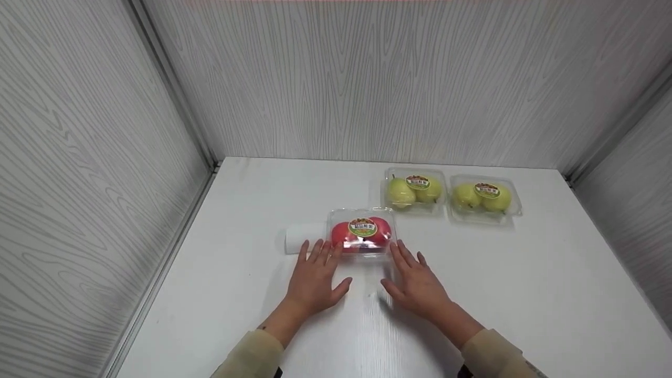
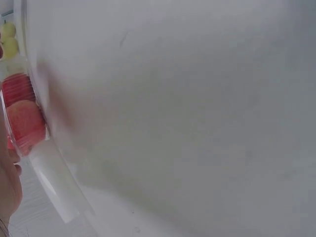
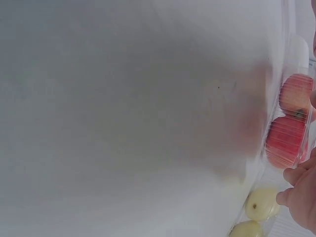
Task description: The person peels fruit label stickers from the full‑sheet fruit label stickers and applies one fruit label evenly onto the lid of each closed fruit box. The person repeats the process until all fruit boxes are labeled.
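A clear plastic box of red apples (image 1: 362, 233) with a round label on its lid sits mid-table. My left hand (image 1: 313, 278), fingers straight, has its fingertips at the box's near left corner. On the other side, my right hand (image 1: 417, 283) also has straight fingers, their tips at the near right corner. Both thumbs point inward, apart from the box. A white roll (image 1: 304, 239) lies just left of the box, its right end behind it and the left fingertips at its near edge. In the right wrist view the apples (image 3: 289, 140) show through the ribbed box wall.
Two clear boxes of yellow-green pears stand at the back right: one pear box (image 1: 415, 190) behind the apples, the other pear box (image 1: 485, 197) farther right. A white table (image 1: 252, 199) meets wood-grain panels at the back and on both sides.
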The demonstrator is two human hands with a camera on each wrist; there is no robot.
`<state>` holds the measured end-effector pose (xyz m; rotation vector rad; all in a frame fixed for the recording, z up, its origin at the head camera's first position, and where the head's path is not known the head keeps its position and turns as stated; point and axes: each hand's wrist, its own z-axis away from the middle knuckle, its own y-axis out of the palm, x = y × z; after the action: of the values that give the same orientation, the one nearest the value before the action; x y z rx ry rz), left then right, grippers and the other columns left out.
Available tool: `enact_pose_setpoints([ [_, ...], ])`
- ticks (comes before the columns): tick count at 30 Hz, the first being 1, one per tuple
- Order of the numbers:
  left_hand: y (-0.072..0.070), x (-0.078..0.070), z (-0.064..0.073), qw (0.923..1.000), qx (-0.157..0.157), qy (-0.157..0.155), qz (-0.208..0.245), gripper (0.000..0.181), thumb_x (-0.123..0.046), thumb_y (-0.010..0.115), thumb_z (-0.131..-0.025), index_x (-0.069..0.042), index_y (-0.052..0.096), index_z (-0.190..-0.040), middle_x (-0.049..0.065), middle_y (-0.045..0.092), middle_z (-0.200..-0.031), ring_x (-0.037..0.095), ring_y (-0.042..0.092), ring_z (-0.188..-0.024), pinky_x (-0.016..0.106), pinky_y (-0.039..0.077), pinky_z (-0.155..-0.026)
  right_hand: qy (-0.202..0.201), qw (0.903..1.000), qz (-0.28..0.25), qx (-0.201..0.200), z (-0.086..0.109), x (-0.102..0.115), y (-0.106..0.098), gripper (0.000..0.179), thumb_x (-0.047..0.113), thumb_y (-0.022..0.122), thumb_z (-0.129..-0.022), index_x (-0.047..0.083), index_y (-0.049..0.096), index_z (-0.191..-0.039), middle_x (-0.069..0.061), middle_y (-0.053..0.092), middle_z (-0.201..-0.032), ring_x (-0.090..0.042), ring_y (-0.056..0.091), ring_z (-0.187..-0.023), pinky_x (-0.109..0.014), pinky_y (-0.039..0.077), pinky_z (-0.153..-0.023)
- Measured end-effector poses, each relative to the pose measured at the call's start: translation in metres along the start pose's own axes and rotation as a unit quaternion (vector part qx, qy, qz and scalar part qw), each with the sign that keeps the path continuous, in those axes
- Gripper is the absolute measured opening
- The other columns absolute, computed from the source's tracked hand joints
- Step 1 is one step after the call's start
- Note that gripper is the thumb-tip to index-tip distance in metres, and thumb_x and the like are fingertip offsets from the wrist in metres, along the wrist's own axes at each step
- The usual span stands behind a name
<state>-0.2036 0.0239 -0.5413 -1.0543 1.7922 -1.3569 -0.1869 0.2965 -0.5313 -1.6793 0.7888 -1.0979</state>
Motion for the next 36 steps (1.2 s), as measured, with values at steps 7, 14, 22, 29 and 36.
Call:
enact_pose_setpoints([
  [7, 0.0, 0.011, 0.001, 0.9998, 0.009, -0.018, 0.009, 0.083, -0.062, 0.059, -0.099, -0.009, 0.044, -0.162, 0.015, 0.049, -0.161, 0.035, 0.041, -0.153, 0.06, 0.021, -0.126, 0.009, 0.9996, 0.011, 0.025, -0.014, 0.008, 0.003, 0.085, 0.047, 0.062, -0.104, 0.003, 0.027, -0.167, -0.021, 0.029, -0.171, -0.035, 0.034, -0.156, -0.059, 0.026, -0.125],
  [14, -0.001, 0.024, 0.0, 0.9986, 0.026, -0.04, 0.025, 0.085, -0.062, 0.06, -0.099, -0.009, 0.042, -0.163, 0.015, 0.048, -0.162, 0.035, 0.039, -0.154, 0.061, 0.017, -0.127, -0.002, 0.9993, 0.015, 0.033, -0.03, 0.015, 0.007, 0.086, 0.048, 0.064, -0.104, 0.003, 0.028, -0.167, -0.021, 0.03, -0.17, -0.035, 0.034, -0.156, -0.06, 0.026, -0.124],
  [22, -0.004, 0.038, -0.014, 0.9978, 0.042, -0.049, 0.011, 0.083, -0.062, 0.055, -0.1, -0.007, 0.043, -0.162, 0.018, 0.049, -0.16, 0.037, 0.039, -0.153, 0.061, 0.017, -0.127, -0.01, 0.9988, 0.033, 0.034, -0.05, 0.019, 0.008, 0.087, 0.046, 0.064, -0.102, 0.001, 0.028, -0.166, -0.024, 0.035, -0.167, -0.039, 0.034, -0.155, -0.064, 0.023, -0.124],
  [29, -0.005, 0.046, -0.029, 0.9959, 0.067, -0.06, 0.009, 0.086, -0.064, 0.054, -0.101, -0.006, 0.04, -0.163, 0.019, 0.045, -0.162, 0.038, 0.035, -0.155, 0.062, 0.015, -0.127, -0.008, 0.9979, 0.05, 0.04, -0.067, 0.017, 0.007, 0.086, 0.047, 0.063, -0.102, 0.0, 0.029, -0.166, -0.025, 0.034, -0.167, -0.043, 0.028, -0.157, -0.065, 0.016, -0.126],
  [36, -0.004, 0.053, -0.048, 0.9954, 0.068, -0.066, 0.01, 0.086, -0.064, 0.053, -0.101, -0.007, 0.04, -0.163, 0.02, 0.045, -0.163, 0.038, 0.034, -0.156, 0.061, 0.014, -0.127, -0.001, 0.996, 0.076, 0.047, -0.085, 0.014, 0.005, 0.086, 0.049, 0.061, -0.104, 0.0, 0.028, -0.166, -0.023, 0.032, -0.169, -0.041, 0.024, -0.159, -0.063, 0.015, -0.126],
])
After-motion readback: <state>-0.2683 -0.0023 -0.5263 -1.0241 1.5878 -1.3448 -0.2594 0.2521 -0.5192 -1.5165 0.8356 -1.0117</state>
